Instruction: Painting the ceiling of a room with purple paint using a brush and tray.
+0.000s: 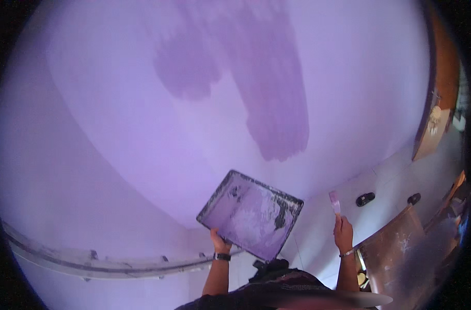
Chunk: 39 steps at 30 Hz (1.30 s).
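My left hand (219, 242) grips a paint tray (253, 214) by its near left edge, thumb over the rim. Purple paint smears and worn dark patches cover the inside of the tray, and its rim is black. To the right of the tray, my right hand (343, 232) is closed round the handle of a paintbrush (334, 199), held bristles up and apart from the tray and the wall. The bristles look tinted purple. Ahead of me, the pale lilac wall (132, 134) carries darker purple painted patches (277, 103).
A pair of dark slippers (365, 199) lies on the tiled floor (318, 227). Brown wooden furniture (393, 248) stands close at my right. Farther right is a wooden door or panel (439, 67). A long rail (111, 268) runs along the lower left.
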{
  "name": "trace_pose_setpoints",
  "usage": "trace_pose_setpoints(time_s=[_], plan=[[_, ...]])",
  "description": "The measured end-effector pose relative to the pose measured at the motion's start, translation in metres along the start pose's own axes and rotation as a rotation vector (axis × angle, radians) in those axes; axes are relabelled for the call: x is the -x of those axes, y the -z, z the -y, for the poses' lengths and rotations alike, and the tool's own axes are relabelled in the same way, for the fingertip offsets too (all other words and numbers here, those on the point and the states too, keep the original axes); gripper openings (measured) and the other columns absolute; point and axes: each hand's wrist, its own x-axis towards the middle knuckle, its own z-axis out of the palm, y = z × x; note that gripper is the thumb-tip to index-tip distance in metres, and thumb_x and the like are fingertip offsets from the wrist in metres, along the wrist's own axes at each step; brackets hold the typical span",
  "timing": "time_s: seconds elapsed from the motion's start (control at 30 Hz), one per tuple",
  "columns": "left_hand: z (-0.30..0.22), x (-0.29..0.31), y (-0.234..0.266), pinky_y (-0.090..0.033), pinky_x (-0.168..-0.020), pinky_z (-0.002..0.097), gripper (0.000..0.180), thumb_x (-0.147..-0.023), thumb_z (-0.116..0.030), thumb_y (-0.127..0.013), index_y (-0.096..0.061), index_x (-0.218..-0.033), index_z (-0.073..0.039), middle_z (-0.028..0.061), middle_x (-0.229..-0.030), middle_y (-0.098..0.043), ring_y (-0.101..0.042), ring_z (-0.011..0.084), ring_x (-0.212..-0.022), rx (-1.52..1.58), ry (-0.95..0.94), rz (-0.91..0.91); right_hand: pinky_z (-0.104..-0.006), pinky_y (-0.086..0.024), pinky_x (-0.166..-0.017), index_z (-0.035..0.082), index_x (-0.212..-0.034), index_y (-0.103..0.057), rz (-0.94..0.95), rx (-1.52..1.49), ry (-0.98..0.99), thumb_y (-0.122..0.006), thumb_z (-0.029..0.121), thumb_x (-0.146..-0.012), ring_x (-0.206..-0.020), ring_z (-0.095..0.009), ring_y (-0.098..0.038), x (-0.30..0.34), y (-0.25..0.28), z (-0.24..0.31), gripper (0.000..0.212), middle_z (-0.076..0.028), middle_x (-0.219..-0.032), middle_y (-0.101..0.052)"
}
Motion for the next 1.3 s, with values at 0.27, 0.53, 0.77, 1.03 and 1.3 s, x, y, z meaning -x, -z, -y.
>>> trace_pose_setpoints(time_s=[0.27, 0.53, 0.77, 1.03, 1.3], plan=[[-0.012, -0.04, 0.028, -0.043, -0.086, 0.0386, 0.043, -0.075, -0.026, -0.054, -0.048, -0.113, -0.006, 0.0064, -0.109, -0.056, -0.053, 0.0244, -0.1, 0.138, 0.16, 0.095, -0.041, -0.041, -0.054, 0.002, -0.088, -0.057, 0.139, 0.355, 0.366, -0.051, 0.026, -0.088, -0.058, -0.033, -0.054, 0.009, -0.038, 0.182, 0.024, -0.015, -0.064, -0.055], [-0.002, -0.072, 0.051, -0.038, -0.091, 0.0403, 0.045, -0.074, -0.023, -0.053, -0.045, -0.115, -0.006, 0.0065, -0.11, -0.053, -0.049, 0.0254, -0.105, 0.23, 0.183, 0.113, -0.0374, -0.045, -0.06, 0.006, -0.097, -0.06, 0.35, 0.776, 0.883, -0.056, 0.014, -0.08, -0.071, -0.025, -0.056, -0.041, -0.164, 0.277, 0.019, -0.009, -0.076, -0.054], [-0.018, -0.062, 0.043, -0.037, -0.093, 0.0407, 0.044, -0.076, -0.019, -0.052, -0.044, -0.117, -0.006, 0.0069, -0.114, -0.052, -0.048, 0.0248, -0.107, 0.19, 0.11, 0.046, -0.0329, -0.047, -0.062, 0.008, -0.103, -0.06, 0.47, 0.956, 1.096, -0.055, 0.01, -0.077, -0.075, -0.021, -0.056, -0.071, -0.252, 0.295, 0.026, -0.007, -0.081, -0.054], [-0.009, -0.062, 0.038, -0.038, -0.093, 0.0403, 0.04, -0.076, -0.018, -0.05, -0.047, -0.114, -0.005, 0.006, -0.111, -0.054, -0.05, 0.0231, -0.105, 0.246, 0.259, 0.054, -0.0329, -0.046, -0.061, 0.007, -0.086, -0.06, 0.393, 0.765, 1.302, -0.056, 0.008, -0.075, -0.071, -0.021, -0.054, -0.08, -0.277, 0.255, 0.012, -0.005, -0.076, -0.05], [0.0, -0.063, 0.05, -0.038, -0.092, 0.041, 0.043, -0.076, -0.018, -0.049, -0.046, -0.117, -0.004, 0.0074, -0.111, -0.054, -0.05, 0.0236, -0.105, 0.252, 0.234, 0.066, -0.0338, -0.046, -0.063, 0.008, -0.092, -0.062, 0.53, 0.797, 1.282, -0.057, 0.008, -0.073, -0.073, -0.022, -0.054, -0.09, -0.277, 0.256, 0.02, -0.005, -0.078, -0.051]])
